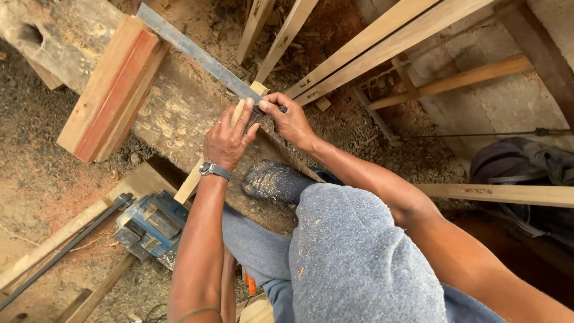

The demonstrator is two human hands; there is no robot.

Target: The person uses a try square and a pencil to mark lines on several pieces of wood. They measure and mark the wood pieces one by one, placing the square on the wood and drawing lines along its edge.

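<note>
Sawdust-strewn earth surrounds a big weathered timber slab (179,113) that serves as the bench, with long pale planks (382,42) leaning in from the upper right and a red-striped wooden block (113,90) resting on the slab's left part. Across the slab lies a narrow wooden strip (190,184), light and stiff but likely to slide, so it is best pinned flat near the marking spot. The person's foot (275,179) presses near it. A metal square (197,54), rigid and thin-edged, lies over the strip's far end. The left hand (227,140) is spread open, pressing the strip and blade down; the right hand (287,116) pinches a small dark marker (281,109). A blue power planer (149,224) sits lower left, a dark bag (526,167) at right.
</note>
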